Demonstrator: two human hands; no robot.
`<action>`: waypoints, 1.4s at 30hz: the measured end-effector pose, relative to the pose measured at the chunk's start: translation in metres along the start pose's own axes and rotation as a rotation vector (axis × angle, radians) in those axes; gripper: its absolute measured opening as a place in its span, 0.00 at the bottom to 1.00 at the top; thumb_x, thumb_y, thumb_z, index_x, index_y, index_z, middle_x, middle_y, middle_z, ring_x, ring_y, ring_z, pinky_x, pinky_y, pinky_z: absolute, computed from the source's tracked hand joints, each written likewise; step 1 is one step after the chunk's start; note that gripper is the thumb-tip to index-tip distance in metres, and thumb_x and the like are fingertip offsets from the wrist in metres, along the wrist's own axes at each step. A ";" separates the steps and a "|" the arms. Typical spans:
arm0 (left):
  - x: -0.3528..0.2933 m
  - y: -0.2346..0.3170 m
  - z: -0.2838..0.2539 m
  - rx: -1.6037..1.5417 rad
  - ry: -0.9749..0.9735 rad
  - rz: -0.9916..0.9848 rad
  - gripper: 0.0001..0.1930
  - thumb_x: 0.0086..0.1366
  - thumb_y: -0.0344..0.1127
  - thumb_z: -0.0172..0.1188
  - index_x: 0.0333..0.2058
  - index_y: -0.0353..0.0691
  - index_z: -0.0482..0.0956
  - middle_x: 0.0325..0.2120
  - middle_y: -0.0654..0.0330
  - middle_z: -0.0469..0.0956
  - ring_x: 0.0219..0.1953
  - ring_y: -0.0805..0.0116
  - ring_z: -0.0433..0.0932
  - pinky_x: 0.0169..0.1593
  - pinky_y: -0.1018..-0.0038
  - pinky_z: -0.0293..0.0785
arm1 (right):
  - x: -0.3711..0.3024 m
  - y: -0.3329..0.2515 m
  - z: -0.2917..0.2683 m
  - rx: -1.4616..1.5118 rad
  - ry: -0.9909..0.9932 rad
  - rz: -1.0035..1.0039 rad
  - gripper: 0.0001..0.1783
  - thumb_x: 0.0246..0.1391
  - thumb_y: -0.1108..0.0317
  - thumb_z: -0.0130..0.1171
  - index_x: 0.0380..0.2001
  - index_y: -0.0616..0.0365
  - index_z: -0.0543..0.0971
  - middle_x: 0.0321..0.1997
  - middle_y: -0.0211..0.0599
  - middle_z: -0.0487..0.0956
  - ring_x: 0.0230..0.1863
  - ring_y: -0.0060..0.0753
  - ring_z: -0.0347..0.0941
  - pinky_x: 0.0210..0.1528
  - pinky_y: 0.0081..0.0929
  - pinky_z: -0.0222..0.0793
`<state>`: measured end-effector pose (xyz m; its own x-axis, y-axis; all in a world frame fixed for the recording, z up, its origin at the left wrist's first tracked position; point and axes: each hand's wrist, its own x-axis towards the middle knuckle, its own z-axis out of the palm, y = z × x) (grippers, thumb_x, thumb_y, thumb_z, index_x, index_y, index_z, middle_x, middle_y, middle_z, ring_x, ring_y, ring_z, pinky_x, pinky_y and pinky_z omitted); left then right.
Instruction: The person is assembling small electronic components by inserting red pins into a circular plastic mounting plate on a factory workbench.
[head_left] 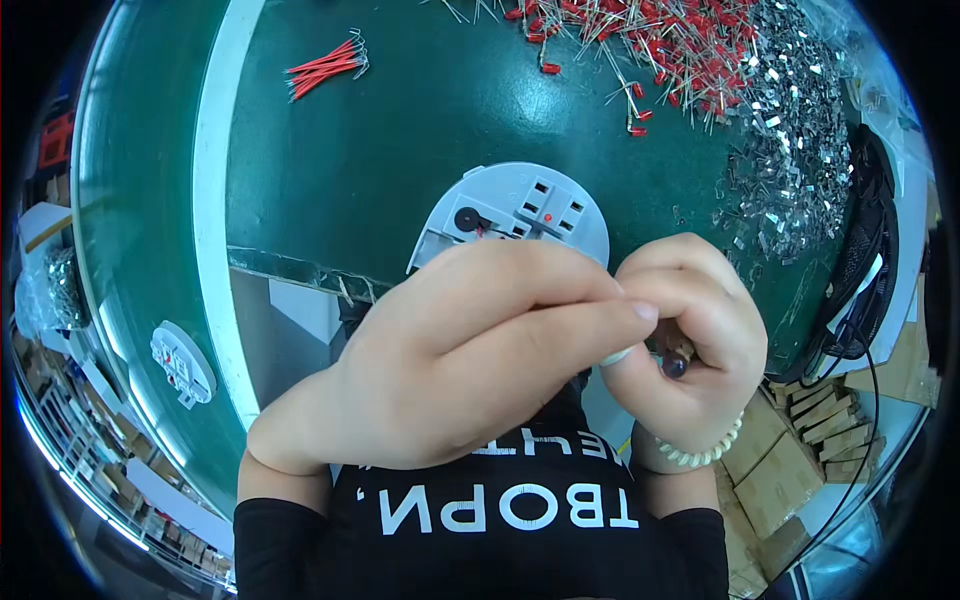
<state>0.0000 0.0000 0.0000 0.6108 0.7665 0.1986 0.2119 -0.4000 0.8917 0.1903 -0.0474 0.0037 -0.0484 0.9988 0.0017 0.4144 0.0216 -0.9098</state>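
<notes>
My left hand is raised close in front of my chest, with thumb and fingers pinched together. Its fingertips meet those of my right hand, which is curled closed. Whatever is pinched where they meet is hidden by the fingers. A small dark rounded end shows inside the curl of my right hand; its kind cannot be made out. Partly covered by my left hand, a round light-grey plastic housing lies at the table's near edge. It has several square slots, a black round part and a small red LED.
Red LEDs with long leads are heaped at the far right, beside a pile of small metal clips. Red wires lie far left on the green table. Another grey housing sits on the left surface; a black bag stands right.
</notes>
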 end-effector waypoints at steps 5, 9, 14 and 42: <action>0.000 -0.004 -0.003 -0.009 0.020 0.042 0.11 0.56 0.24 0.66 0.39 0.41 0.84 0.35 0.57 0.81 0.36 0.66 0.81 0.38 0.76 0.78 | 0.000 -0.002 -0.010 -0.109 -0.118 -0.019 0.12 0.39 0.74 0.69 0.33 0.55 0.83 0.32 0.35 0.79 0.31 0.34 0.77 0.31 0.27 0.71; 0.005 -0.016 -0.006 0.033 0.021 0.044 0.11 0.53 0.23 0.67 0.36 0.42 0.84 0.32 0.59 0.82 0.36 0.65 0.81 0.38 0.74 0.75 | -0.011 0.003 -0.032 -0.269 -0.088 -0.025 0.12 0.41 0.76 0.67 0.34 0.56 0.83 0.31 0.34 0.79 0.29 0.30 0.77 0.30 0.26 0.69; -0.006 -0.025 -0.004 0.221 -0.029 0.022 0.13 0.49 0.24 0.68 0.35 0.46 0.84 0.34 0.62 0.82 0.40 0.64 0.79 0.43 0.69 0.69 | -0.026 0.013 -0.019 -0.141 0.235 0.083 0.12 0.44 0.78 0.65 0.35 0.56 0.84 0.34 0.34 0.82 0.27 0.26 0.76 0.31 0.26 0.67; 0.005 -0.030 0.017 0.216 0.046 -0.160 0.13 0.46 0.21 0.69 0.31 0.42 0.83 0.45 0.55 0.71 0.46 0.61 0.75 0.48 0.70 0.75 | -0.013 0.033 -0.021 -0.436 0.083 -0.206 0.17 0.37 0.77 0.67 0.35 0.50 0.83 0.35 0.27 0.83 0.28 0.27 0.75 0.29 0.26 0.61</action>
<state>0.0092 0.0070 -0.0324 0.5219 0.8488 0.0846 0.4643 -0.3659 0.8066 0.2235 -0.0584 -0.0177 -0.1040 0.9717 0.2123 0.7469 0.2173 -0.6285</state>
